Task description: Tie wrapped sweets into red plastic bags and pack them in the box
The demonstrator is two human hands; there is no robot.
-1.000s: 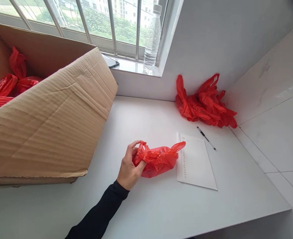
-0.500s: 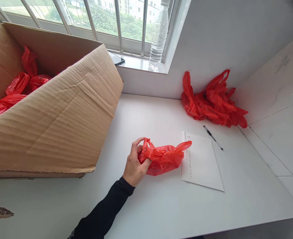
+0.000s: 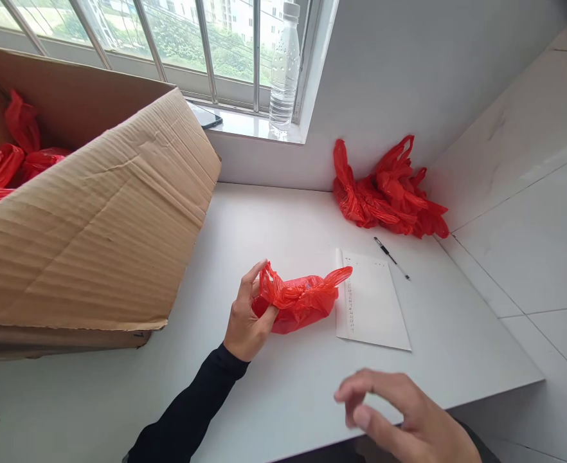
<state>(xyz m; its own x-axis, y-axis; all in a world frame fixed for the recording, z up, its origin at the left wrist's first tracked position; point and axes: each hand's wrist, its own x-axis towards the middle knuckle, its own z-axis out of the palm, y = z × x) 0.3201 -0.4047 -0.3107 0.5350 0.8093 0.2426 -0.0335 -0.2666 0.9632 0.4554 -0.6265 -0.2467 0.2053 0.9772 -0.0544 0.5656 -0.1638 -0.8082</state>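
My left hand (image 3: 245,319) is closed on one end of a crumpled red plastic bag (image 3: 299,300) that rests on the white table (image 3: 283,399). The bag's other end touches a sheet of white paper (image 3: 371,302) with a column of small writing along its left edge. My right hand (image 3: 404,418) hovers low over the table's front edge, empty, fingers loosely curled and apart, somewhat blurred. A black sleeve covers my left forearm.
A big open cardboard box (image 3: 90,212) holding more red bags (image 3: 8,170) fills the left side. A heap of red bags (image 3: 389,193) lies in the back corner, a pen (image 3: 391,258) beside it. A water bottle (image 3: 282,67) and a phone (image 3: 205,117) sit on the windowsill.
My right hand has come into view at the bottom right. My left hand keeps its hold on the red bag; only the camera has shifted.
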